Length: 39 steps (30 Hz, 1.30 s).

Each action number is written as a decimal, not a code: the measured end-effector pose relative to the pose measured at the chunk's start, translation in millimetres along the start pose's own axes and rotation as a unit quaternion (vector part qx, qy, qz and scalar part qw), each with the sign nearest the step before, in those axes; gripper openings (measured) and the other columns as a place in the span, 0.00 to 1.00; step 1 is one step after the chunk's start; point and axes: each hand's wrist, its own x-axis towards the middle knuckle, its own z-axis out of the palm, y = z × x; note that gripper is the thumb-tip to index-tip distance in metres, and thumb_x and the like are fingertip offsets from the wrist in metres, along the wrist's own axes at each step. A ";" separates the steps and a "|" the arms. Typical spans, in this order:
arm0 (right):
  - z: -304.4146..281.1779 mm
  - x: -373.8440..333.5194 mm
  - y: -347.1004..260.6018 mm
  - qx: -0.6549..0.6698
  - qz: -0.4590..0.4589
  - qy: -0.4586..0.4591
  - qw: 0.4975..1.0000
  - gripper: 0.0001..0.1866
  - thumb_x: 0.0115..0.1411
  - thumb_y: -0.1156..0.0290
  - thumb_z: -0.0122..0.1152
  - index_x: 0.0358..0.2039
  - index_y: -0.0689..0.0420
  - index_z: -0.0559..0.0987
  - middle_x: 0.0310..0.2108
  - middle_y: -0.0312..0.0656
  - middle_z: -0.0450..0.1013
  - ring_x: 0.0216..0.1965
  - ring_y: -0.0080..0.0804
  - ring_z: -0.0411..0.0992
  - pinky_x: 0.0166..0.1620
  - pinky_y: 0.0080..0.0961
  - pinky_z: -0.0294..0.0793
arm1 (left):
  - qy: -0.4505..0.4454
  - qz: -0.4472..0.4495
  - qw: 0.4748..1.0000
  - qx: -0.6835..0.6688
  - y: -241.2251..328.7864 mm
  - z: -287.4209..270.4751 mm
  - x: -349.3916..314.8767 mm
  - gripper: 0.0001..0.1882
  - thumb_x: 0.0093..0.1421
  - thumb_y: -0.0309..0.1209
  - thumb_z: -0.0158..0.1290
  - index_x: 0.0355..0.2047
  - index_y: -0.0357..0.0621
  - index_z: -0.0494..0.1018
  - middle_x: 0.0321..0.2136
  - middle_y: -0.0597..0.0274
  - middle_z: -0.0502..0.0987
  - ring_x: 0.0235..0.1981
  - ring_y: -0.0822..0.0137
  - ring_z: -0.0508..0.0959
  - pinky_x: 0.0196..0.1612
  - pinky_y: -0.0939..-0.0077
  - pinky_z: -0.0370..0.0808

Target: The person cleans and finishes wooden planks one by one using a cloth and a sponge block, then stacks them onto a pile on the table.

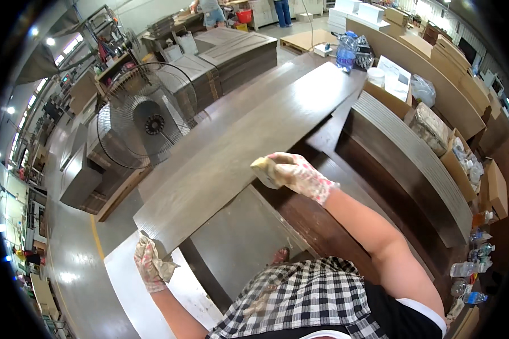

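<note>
A long grey-brown wood panel lies slantwise in front of me, its far end toward the back right. My right hand, in a stained white glove with pink marks, is closed around a yellow and grey sponge-like pad over the panel's near edge. At the panel's near left end is my left hand, also gloved, its fingers curled in. From it sticks out what looks like a crumpled greyish cloth. Whether these fingers also touch the panel's corner, I cannot tell.
A wire-caged fan stands beyond the panel. Stacked dark boards rise at right, beside cartons and several plastic bottles. A water bottle is at the panel's far end. A white board lies below my left hand.
</note>
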 end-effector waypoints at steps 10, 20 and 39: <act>25.7 43.1 -42.4 -0.135 -0.035 0.032 0.990 0.09 0.56 0.63 0.56 0.31 0.54 0.74 0.27 0.34 0.70 0.29 0.24 0.69 0.33 0.23 0.72 | -0.094 0.003 0.958 0.273 29.8 14.1 62.0 0.03 0.58 0.26 0.49 0.28 0.42 0.71 0.27 0.71 0.71 0.26 0.79 0.70 0.28 0.85 0.67; -50.7 -133.3 -49.6 -0.116 -0.244 0.285 0.920 0.24 0.57 0.60 0.53 0.51 0.57 0.68 0.45 0.41 0.68 0.44 0.35 0.67 0.42 0.38 0.70 | 0.040 0.553 0.559 0.616 98.1 32.5 71.6 0.24 0.60 0.44 0.45 0.45 0.34 0.68 0.43 0.53 0.72 0.44 0.61 0.72 0.51 0.71 0.67; -64.2 -548.0 192.7 -0.157 -0.278 0.934 0.157 0.25 0.64 0.61 0.44 0.57 0.62 0.60 0.56 0.48 0.60 0.55 0.38 0.61 0.57 0.29 0.59 | -0.475 0.274 0.672 0.497 -233.9 406.6 32.3 0.15 0.54 0.31 0.50 0.41 0.36 0.72 0.40 0.52 0.75 0.43 0.57 0.73 0.48 0.68 0.68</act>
